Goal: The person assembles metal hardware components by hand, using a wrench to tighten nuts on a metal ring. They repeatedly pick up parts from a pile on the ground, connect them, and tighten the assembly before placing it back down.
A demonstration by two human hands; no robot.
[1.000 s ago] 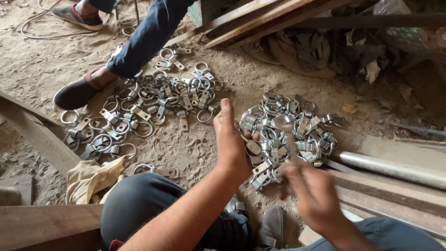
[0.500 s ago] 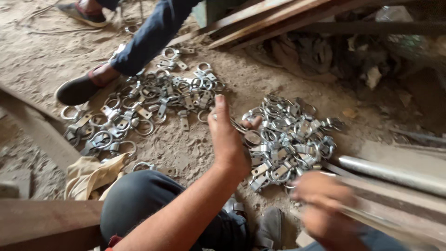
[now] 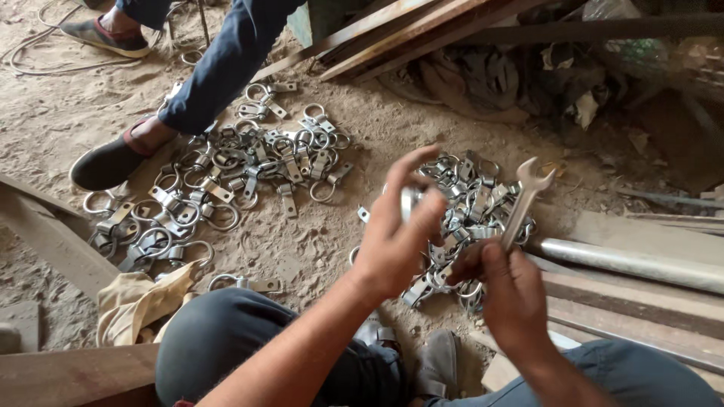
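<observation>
Sandy, dusty floor (image 3: 75, 98) fills the head view, the only 1 there is, littered with timber and scrap.

At 6 o'clock, above the person's bent knees, the left hand (image 3: 396, 234) holds a small silver metal pipe clamp (image 3: 409, 202); the fingers (image 3: 413, 169) curl around it, thumb and forefinger pinching its sides, though part of the piece is hidden. The right hand (image 3: 513, 290) is closed on the lower shank of a grey steel open-ended spanner (image 3: 524, 200), whose open head points up toward 1 o'clock. Clamp and spanner are near each other, not touching.

Judging by look, the clamp is stiff, light and smooth, likely to slip, so a pinch across its flat ears seems the surest hold. The spanner is rigid and heavier, best gripped low on the shank.

Behind the hands, at 12 o'clock, lies a heap of silver metal clamps (image 3: 471, 196). A 2nd, wider heap of clamps (image 3: 226, 185) spreads toward 10 o'clock, where another person's dark shoe (image 3: 105, 162) and blue trouser leg (image 3: 226, 68) stand among them. A grey metal pipe (image 3: 633, 260) lies at 3 o'clock, a tan cloth (image 3: 136, 298) at 8 o'clock, and wooden planks (image 3: 392, 30) lean at 12 o'clock.
</observation>
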